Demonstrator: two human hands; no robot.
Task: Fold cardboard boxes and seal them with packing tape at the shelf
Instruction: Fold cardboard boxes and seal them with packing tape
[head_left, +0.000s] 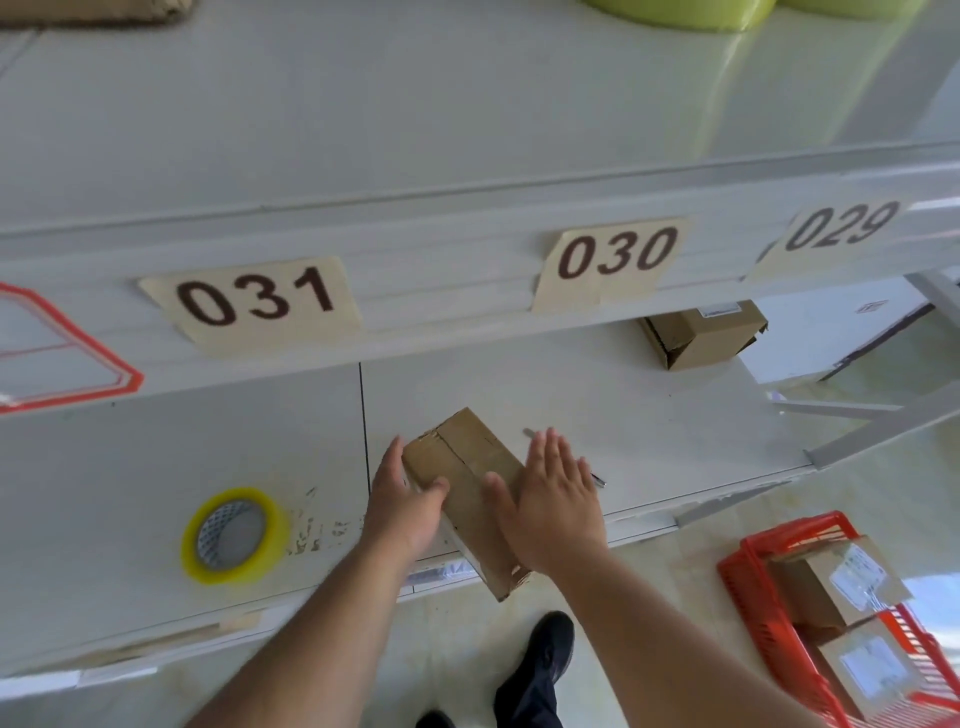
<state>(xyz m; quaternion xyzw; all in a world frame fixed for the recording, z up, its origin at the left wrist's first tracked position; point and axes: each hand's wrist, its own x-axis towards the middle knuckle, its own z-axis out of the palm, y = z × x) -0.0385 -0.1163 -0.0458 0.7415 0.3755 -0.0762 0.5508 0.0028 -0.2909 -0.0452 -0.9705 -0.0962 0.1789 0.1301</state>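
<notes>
Head view: small brown cardboard box (470, 488) lies on the grey metal shelf (649, 426), lying diagonally, near end hanging over the shelf's front edge. Left hand (402, 501) rests against the box's left side, fingers straight, thumb on top; grip not closed round it. Right hand (553, 501) lies flat on the box's right side, fingers spread and straight, also an open grip. Roll of clear yellowish packing tape (234, 535) sits on the shelf well left of the box. A thin metal tool (597, 478) pokes out from under the right hand; type unclear. Another brown cardboard box (701, 335) sits far right on the shelf. Red plastic basket (748, 566) on the floor at right holds labelled parcels. Labels 031 (254, 301), 030 (615, 257), 029 (836, 228) run along the upper shelf's edge.
</notes>
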